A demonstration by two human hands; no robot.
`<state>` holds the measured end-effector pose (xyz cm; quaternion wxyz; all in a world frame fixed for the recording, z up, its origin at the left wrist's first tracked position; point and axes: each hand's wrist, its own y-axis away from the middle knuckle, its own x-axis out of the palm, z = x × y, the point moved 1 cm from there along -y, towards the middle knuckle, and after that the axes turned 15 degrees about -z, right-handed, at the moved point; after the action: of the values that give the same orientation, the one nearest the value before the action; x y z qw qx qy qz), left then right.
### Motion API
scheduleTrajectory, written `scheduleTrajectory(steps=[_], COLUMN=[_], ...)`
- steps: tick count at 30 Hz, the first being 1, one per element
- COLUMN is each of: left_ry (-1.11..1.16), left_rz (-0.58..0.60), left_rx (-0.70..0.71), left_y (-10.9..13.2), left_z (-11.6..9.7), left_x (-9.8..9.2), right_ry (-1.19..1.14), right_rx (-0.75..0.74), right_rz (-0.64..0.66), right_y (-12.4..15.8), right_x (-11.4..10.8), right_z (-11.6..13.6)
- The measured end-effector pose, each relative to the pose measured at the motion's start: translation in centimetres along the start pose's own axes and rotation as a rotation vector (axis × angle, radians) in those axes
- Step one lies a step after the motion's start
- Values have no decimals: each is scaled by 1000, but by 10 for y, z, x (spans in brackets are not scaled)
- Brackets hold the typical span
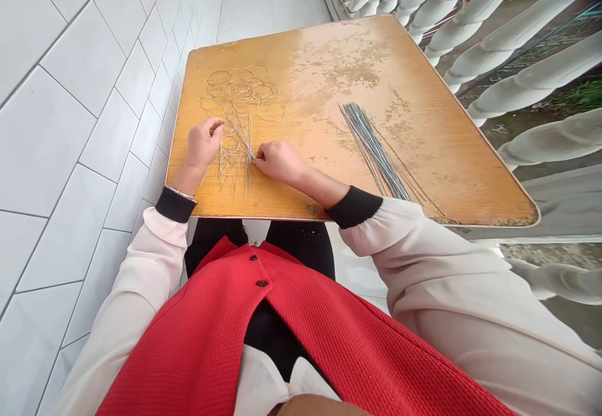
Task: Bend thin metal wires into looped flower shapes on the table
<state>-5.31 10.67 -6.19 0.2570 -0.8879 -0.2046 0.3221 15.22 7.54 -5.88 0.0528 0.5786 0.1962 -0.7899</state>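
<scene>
My right hand (282,162) is closed, its fingertips pinching a few thin metal wires (242,138) that slant up and left toward my other hand. Fingers of my left hand (204,143) are pressed together around what looks like a thin wire; its exact grip is too fine to see clearly. Between and below the hands lie several loose wires (235,168), some straight, some bent, on the wooden table. Just beyond them is a tangle of wire loops (244,90).
A bundle of straight grey wires (374,149) lies on the right half of the worn wooden table (310,121), with a few strays beside it. A white tiled wall (103,115) runs close on the left. A white balustrade (489,52) borders the right.
</scene>
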Motion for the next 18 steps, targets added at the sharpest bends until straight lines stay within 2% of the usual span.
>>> scheduleTrajectory(steps=[3,8,13,16,18], left_ry=[-43,-184,-334,-395,-427], left_rz=[12,62,81,171,275], left_rx=[-31,-58,-55,-17,59], left_y=[1,4,6,11,19], left_z=[1,-6,-16,-30,-46], left_x=[0,-6,-17,-20,-22], right_ry=[-37,-189,35,76,91], right_rx=[52,89,134,110,106], right_rz=[-44,32,-177,-164,-143], right_y=[-19,-35,-48,-60,-71], right_x=[3,-7,-12,-2,7], right_z=[-2,-10,-51,-70,-74])
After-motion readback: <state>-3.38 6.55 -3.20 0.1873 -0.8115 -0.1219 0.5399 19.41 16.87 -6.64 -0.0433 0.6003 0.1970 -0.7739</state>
